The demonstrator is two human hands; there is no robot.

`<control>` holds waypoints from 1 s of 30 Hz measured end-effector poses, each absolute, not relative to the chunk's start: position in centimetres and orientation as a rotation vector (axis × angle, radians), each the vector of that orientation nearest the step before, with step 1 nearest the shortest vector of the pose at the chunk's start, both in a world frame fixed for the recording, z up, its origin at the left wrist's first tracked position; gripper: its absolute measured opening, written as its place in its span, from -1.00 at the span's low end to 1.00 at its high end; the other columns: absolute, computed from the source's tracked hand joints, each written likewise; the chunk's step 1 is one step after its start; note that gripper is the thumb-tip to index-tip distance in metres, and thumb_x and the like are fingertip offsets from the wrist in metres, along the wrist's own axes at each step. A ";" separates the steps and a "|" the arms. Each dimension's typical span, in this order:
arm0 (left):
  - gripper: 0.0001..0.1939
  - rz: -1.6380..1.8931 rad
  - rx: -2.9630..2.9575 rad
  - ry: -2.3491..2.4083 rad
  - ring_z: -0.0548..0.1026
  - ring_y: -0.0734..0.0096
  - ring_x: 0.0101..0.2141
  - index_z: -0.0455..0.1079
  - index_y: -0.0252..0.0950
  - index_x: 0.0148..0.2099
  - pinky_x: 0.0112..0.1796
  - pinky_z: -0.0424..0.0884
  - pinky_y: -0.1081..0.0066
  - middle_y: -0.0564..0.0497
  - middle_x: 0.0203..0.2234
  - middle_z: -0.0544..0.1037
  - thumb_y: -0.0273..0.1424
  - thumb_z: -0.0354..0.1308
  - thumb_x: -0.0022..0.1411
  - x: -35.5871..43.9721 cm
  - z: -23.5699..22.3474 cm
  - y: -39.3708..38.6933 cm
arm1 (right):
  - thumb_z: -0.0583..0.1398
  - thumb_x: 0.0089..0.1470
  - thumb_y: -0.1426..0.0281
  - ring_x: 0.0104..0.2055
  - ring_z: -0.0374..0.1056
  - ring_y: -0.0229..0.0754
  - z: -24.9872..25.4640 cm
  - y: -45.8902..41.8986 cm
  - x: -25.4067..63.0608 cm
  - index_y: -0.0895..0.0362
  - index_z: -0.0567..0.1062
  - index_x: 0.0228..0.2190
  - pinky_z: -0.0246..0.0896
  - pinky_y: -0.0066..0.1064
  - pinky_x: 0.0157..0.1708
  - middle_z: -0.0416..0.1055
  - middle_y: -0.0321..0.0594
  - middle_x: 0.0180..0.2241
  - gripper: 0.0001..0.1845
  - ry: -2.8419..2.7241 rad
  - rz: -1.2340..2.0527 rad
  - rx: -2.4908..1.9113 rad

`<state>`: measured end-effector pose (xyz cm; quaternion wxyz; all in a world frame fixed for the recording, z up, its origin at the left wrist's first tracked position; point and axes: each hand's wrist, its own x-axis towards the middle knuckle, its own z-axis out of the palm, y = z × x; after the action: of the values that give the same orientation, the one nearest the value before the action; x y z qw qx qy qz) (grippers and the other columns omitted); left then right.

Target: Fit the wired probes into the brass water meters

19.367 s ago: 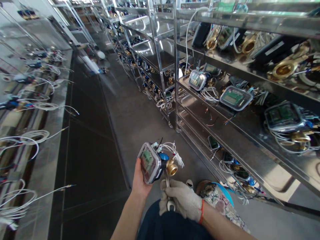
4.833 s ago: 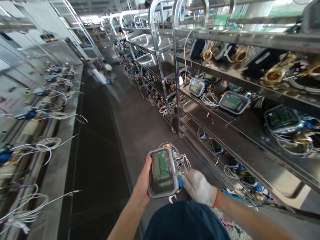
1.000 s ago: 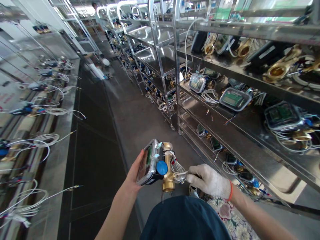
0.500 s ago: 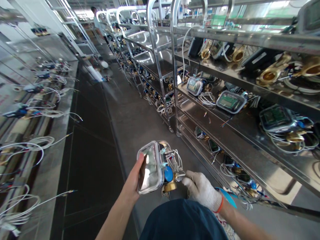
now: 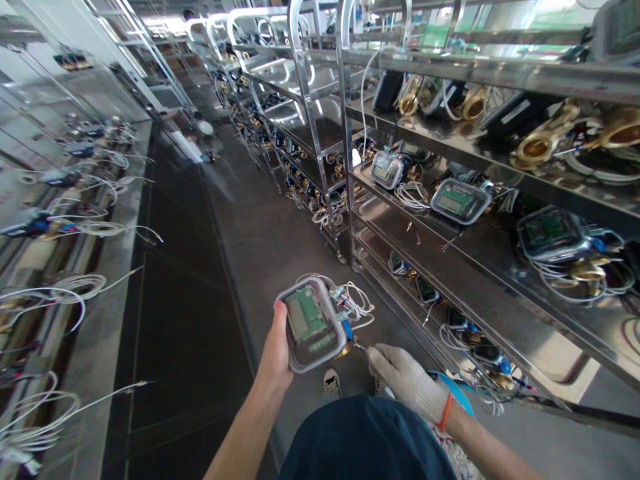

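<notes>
My bare left hand (image 5: 277, 347) is closed around the left edge of a meter (image 5: 313, 323), held over the aisle floor. Through its clear, rounded case I see a green circuit board and a grey display. Coiled white cable (image 5: 357, 300), a blue cap (image 5: 347, 328) and a bit of the brass body (image 5: 342, 351) show at its right side. My right hand (image 5: 407, 377), in a white knitted glove with an orange band at the wrist, pinches the end of a cable (image 5: 359, 344) beside the brass part.
Steel shelf racks (image 5: 345, 133) line the right side, carrying several similar meters (image 5: 460, 200) with coiled cables. At left, a long bench (image 5: 120, 267) holds more meters, their cables jutting over its edge. A blue round rim (image 5: 457, 393) is by my right wrist.
My left hand has tilted the meter so its face turns up, and the board and display now show instead of glare. The blue cap and brass body are now mostly hidden behind the case.
</notes>
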<state>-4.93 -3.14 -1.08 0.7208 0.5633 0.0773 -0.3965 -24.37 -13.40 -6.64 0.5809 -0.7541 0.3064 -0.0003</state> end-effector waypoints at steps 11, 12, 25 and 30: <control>-0.72 -1.268 0.953 0.289 0.59 0.28 -0.45 0.49 -0.40 -0.23 -0.37 0.55 0.40 -0.13 -0.42 0.62 -0.32 0.03 0.35 -3.5 -0.3 -2.5 | -0.06 0.30 0.19 -0.43 0.29 -0.26 -3.2 -15.5 -24.9 0.10 0.45 -0.31 0.06 -0.47 -0.39 0.40 -0.26 -0.44 -0.62 0.203 -0.092 -2.089; -0.71 -1.294 0.947 0.264 0.59 0.27 -0.44 0.49 -0.41 -0.22 -0.36 0.55 0.39 -0.14 -0.41 0.62 -0.31 0.04 0.34 -3.5 -0.4 -2.5 | -0.06 0.30 0.19 -0.43 0.29 -0.26 -3.3 -15.5 -24.9 0.10 0.46 -0.33 0.06 -0.46 -0.39 0.40 -0.25 -0.44 -0.62 0.169 -0.097 -2.120; -0.71 -1.116 1.235 0.234 0.60 0.15 -0.39 0.49 -0.43 -0.15 -0.35 0.57 0.30 -0.15 -0.44 0.62 -0.31 0.06 0.31 -5.8 1.5 -2.2 | -0.05 0.29 0.19 -0.44 0.25 -0.23 -6.8 -12.6 -25.1 0.14 0.39 -0.37 0.07 -0.44 -0.38 0.37 -0.23 -0.45 -0.64 0.494 -0.331 -1.931; -0.54 -0.920 1.368 -0.073 0.59 0.11 -0.27 0.48 -0.42 -0.05 -0.21 0.54 0.30 -0.13 -0.32 0.63 -0.16 0.27 0.13 -6.0 -0.6 -1.8 | -0.12 0.27 0.04 -0.49 0.14 -0.24 -8.0 -10.9 -24.2 0.14 0.35 -0.47 0.03 -0.44 -0.45 0.25 -0.29 -0.55 -0.47 0.739 -0.318 -1.743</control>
<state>-5.97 -1.76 -0.59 0.6784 0.6089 -0.0325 -0.4097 -24.19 -10.95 -8.04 0.5735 -0.7438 0.3155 -0.1356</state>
